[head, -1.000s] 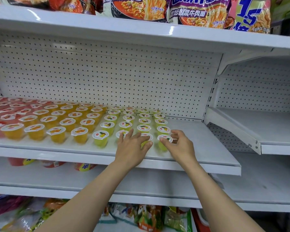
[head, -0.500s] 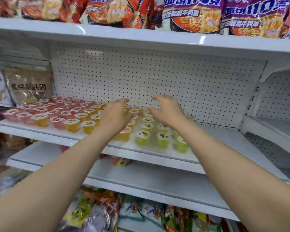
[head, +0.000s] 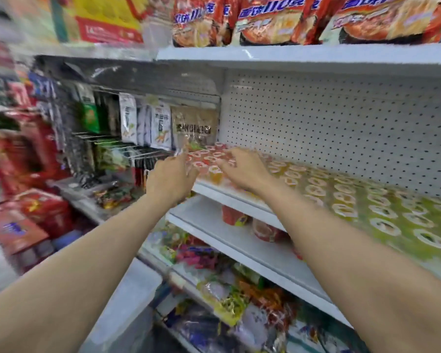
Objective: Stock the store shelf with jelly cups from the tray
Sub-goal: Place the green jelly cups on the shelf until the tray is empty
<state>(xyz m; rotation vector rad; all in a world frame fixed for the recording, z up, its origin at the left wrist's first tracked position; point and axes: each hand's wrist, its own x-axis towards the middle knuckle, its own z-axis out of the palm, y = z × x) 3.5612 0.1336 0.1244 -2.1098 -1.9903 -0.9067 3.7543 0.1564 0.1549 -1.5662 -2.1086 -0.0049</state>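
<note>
Rows of jelly cups (head: 344, 200) fill the white shelf (head: 229, 197): red ones at the far left end, orange in the middle, green toward the right. The picture is blurred by motion. My left hand (head: 169, 178) hovers at the shelf's left end with fingers spread and relaxed, just beside the red cups. My right hand (head: 242, 166) reaches over the red and orange cups, palm down, fingers loosely extended; whether it touches them I cannot tell. Neither hand holds a cup. No tray is visible.
Instant noodle packs (head: 265, 19) line the shelf above. Hanging snack packets (head: 161, 126) fill the bay to the left. A lower white shelf (head: 214, 225) carries a few red cups (head: 233, 215), and bagged snacks (head: 224, 296) lie below that.
My view and both hands swept left along the shelf, from the green cups at the right end to the red cups at the left end. The hands stayed empty.
</note>
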